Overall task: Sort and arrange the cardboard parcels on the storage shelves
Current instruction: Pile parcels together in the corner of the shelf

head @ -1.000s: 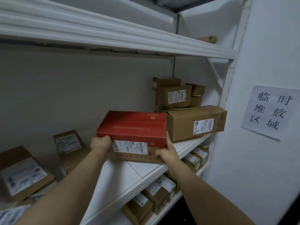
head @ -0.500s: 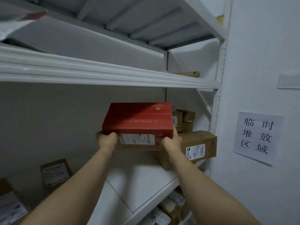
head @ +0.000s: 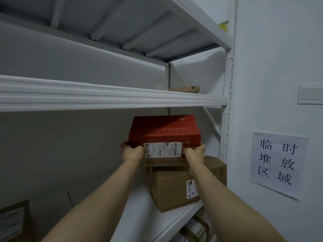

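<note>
A red parcel (head: pixel 164 131) with a white shipping label on its near face is held up in the air by both hands. My left hand (head: pixel 130 151) grips its lower left corner and my right hand (head: pixel 194 152) grips its lower right corner. The parcel hovers just above a brown cardboard box (head: pixel 173 187) that stands at the right end of the white middle shelf (head: pixel 136 215). Whether the red parcel touches that box is hidden by my right hand. The small boxes behind are covered by the red parcel.
An upper shelf (head: pixel 111 97) runs just above the parcel, with a cardboard tube (head: pixel 185 89) lying on it. A labelled box (head: pixel 12 219) sits at the far left. More parcels (head: pixel 197 227) lie on the lower shelf. A paper sign (head: pixel 277 165) hangs on the right wall.
Both hands have lifted the red parcel off the shelf and carried it right, over the brown box. The view has tilted upward.
</note>
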`<state>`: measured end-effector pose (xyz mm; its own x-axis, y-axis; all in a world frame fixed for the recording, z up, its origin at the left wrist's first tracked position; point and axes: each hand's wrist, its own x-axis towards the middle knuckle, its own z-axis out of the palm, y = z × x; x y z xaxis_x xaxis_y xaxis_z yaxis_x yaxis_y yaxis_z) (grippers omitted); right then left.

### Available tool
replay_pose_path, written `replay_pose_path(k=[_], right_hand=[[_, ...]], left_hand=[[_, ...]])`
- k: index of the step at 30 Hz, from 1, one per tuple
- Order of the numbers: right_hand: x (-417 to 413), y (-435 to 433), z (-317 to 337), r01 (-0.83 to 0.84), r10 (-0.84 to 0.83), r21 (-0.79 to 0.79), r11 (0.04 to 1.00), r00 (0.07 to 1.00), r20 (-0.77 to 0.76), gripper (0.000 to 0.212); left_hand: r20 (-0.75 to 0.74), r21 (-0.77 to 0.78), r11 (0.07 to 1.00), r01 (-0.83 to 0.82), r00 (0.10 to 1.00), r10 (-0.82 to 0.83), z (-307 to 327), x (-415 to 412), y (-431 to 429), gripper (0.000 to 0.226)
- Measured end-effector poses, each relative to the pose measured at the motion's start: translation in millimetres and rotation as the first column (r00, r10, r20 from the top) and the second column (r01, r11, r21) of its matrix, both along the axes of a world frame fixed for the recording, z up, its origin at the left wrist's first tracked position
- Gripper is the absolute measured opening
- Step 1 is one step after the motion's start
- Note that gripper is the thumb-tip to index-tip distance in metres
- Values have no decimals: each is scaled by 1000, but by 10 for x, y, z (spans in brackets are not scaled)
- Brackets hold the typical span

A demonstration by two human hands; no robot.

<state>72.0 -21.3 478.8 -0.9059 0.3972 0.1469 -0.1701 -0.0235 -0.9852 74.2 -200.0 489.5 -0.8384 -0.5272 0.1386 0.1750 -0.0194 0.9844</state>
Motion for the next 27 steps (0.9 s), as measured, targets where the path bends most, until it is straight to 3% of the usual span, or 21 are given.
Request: replay_pose_path(k=[9, 27], right_hand=[[-698, 392, -50, 42, -43, 20, 999, 998, 47, 78], [-1289, 426, -344, -51, 37, 149, 988, 995, 95, 84]], left_hand=[[103, -129, 989, 69, 993, -55, -132, -518, 472, 71], [140, -203, 979, 7, 990, 22, -482, -1047, 526, 75]])
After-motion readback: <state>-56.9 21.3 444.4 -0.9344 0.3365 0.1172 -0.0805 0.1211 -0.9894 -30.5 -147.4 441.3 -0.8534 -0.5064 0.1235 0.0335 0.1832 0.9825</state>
